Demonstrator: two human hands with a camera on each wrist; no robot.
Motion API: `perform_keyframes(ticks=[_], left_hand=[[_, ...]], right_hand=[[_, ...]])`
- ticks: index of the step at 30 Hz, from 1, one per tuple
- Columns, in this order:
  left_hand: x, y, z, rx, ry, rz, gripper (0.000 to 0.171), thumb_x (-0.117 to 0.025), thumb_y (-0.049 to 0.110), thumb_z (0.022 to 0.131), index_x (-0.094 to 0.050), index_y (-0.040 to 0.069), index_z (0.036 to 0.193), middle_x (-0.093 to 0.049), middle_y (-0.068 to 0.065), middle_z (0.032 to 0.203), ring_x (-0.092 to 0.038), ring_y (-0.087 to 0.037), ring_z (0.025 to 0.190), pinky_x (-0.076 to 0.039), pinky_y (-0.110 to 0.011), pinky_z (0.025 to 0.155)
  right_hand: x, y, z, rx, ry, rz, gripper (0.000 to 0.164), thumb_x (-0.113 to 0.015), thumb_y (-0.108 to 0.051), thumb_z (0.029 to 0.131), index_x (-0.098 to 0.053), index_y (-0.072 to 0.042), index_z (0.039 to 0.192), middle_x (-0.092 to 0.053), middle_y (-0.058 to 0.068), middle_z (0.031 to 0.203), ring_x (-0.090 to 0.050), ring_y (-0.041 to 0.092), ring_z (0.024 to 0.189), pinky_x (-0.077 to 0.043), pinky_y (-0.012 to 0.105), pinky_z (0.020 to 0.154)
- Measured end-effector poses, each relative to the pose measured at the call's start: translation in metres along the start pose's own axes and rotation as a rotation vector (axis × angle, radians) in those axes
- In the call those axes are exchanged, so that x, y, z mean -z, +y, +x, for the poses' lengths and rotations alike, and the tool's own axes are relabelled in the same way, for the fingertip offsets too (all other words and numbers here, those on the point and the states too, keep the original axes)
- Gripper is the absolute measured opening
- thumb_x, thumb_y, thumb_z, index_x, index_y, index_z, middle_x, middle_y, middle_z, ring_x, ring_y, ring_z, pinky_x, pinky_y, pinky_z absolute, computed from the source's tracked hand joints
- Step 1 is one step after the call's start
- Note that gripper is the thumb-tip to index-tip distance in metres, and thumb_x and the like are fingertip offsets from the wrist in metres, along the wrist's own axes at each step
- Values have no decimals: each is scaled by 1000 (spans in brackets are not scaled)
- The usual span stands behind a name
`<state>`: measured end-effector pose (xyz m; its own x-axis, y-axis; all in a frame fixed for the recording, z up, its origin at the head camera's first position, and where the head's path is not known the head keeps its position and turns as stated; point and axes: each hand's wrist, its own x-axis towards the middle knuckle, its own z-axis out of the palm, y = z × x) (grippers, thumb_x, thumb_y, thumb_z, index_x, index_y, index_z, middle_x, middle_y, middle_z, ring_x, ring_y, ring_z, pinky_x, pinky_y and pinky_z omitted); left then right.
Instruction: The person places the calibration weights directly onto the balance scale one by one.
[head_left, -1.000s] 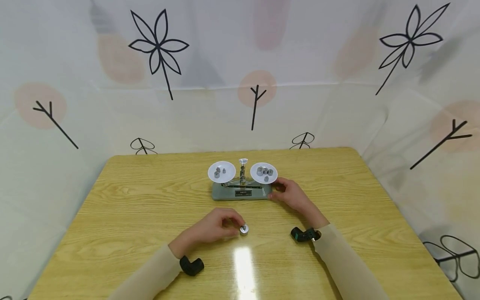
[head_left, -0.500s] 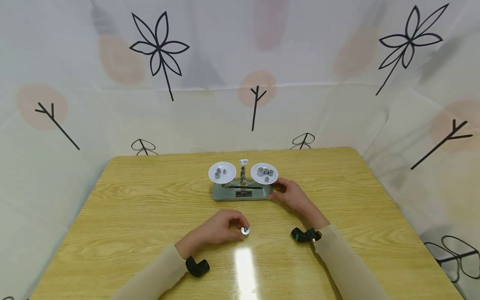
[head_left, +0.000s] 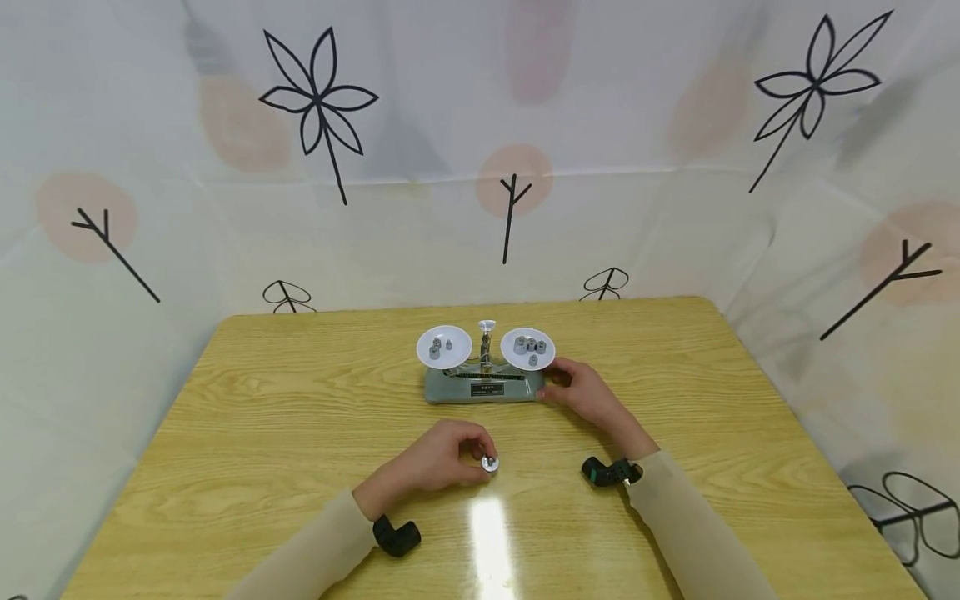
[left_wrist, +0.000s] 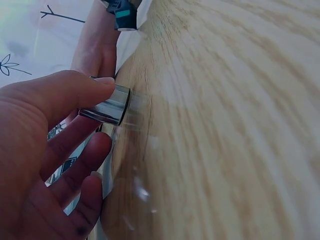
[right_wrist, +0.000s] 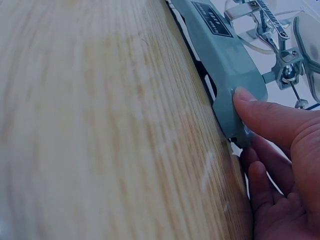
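A shiny metal balance weight [head_left: 490, 464] is pinched between the thumb and finger of my left hand [head_left: 438, 456], low over the front middle of the table. In the left wrist view the weight [left_wrist: 112, 106] is a smooth cylinder lying partly behind the thumb, while the other fingers curl loosely below it. My right hand [head_left: 581, 392] grips the right end of a grey-green balance scale [head_left: 450, 388]. Seen from the right wrist, the thumb presses the top of the scale's base [right_wrist: 230, 65] and the fingers reach round its end.
Several small grey weights lie in the scale's left pan [head_left: 457, 357] and several more in its right pan [head_left: 513, 357]. Both pans are white. The scale stands towards the back of a wooden table [head_left: 300, 392]. A patterned white cloth [head_left: 420, 242] hangs behind and along the sides.
My left hand has shifted slightly to the right, its thumb and finger closing around the weight, which has barely moved. My right hand stays on the scale's base.
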<state>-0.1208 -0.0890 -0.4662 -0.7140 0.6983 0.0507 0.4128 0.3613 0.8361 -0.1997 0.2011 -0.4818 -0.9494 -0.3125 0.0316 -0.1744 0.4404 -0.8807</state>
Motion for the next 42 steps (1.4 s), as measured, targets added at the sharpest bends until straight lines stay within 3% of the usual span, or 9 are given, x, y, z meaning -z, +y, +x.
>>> perform_keyframes(ticks=[15, 30, 42], left_hand=[[2, -2, -1, -11, 19, -25, 23, -85, 9, 79, -70, 18, 94, -68, 10, 90, -65, -11, 88, -53, -30, 84], [10, 4, -3, 13, 53, -28, 20, -82, 10, 81, -72, 21, 94, -69, 12, 93, -64, -15, 90, -51, -25, 68], [20, 11, -4, 18, 60, 10, 20, -82, 12, 81, -71, 22, 94, -68, 14, 91, -65, -16, 89, -49, -25, 65]], right_hand=[[-1, -1, -1, -5, -9, 28, 54, -81, -10, 84, -60, 2, 131, -61, 19, 130, -57, 34, 121, -45, 48, 103], [0, 0, -1, -14, -3, 21, 54, -82, -11, 83, -60, 1, 131, -61, 18, 130, -57, 33, 120, -46, 48, 102], [0, 0, -2, -12, -2, 18, 55, -82, -12, 83, -60, 1, 132, -61, 18, 130, -57, 33, 119, -46, 49, 102]])
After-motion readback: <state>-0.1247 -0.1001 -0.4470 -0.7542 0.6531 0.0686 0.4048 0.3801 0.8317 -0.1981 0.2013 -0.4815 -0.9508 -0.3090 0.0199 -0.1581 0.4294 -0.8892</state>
